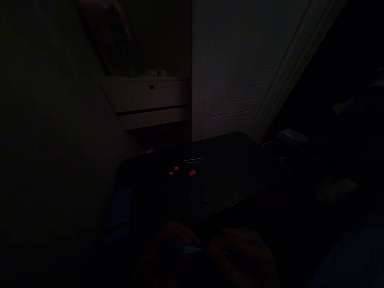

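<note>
The scene is very dark. My left hand (175, 240) and my right hand (240, 250) meet low in the frame, at the near edge of a dark table (240, 168). Their fingers curl together round a small pale bluish piece (192, 249) held between them. Farther out on the table lie three small red pieces (192, 173), two of them smaller and to the left. A thin light rod or pair of tweezers (195, 160) lies just beyond them.
A pale cabinet with a knobbed drawer (151, 94) stands behind the table on the left. A white door (240, 72) rises behind it. A blue object (120, 212) sits by the table's left side. Dim boxes (292, 137) lie on the right.
</note>
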Demonstrator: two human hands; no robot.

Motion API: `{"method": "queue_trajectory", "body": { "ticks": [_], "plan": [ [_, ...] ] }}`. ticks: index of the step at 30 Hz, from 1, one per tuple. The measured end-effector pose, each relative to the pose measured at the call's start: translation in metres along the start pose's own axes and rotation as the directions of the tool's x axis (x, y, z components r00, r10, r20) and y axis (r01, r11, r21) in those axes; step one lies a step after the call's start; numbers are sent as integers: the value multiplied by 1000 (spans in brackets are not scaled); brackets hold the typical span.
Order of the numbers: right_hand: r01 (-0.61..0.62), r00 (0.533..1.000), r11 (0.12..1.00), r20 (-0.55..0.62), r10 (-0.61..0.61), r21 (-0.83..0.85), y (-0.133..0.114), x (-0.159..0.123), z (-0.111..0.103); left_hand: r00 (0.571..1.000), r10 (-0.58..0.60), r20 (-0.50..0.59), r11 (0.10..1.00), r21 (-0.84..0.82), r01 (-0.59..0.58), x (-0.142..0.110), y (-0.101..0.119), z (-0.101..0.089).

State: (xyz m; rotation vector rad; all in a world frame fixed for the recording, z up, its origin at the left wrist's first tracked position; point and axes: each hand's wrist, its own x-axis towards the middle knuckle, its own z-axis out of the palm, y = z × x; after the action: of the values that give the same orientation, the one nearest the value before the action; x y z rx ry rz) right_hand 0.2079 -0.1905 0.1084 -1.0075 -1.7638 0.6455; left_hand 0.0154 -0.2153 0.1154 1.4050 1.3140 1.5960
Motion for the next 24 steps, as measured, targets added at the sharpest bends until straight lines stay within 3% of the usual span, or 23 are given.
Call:
{"method": "queue_trajectory", "body": {
  "ticks": [4,8,13,20,24],
  "plan": [
    [44,999,999,25,-44,8,-10,5,3,997,54,61,998,-17,-53,2,-4,-4],
    [38,999,999,30,-38,-13,-16,7,4,996,86,27,995,-57,-84,-1,-12,-10],
    [52,998,996,-20,-54,-78,-14,5,3,998,55,-5,991,-119,-55,-1,-8,-4],
    [191,981,981,-39,-190,17,-14,11,8,987,155,-38,986,-50,-157,3,-4,1],
    [188,982,982,-20,-188,18,-15,14,6,986,168,9,982,-90,-167,4,-2,-3]
  ]
}}
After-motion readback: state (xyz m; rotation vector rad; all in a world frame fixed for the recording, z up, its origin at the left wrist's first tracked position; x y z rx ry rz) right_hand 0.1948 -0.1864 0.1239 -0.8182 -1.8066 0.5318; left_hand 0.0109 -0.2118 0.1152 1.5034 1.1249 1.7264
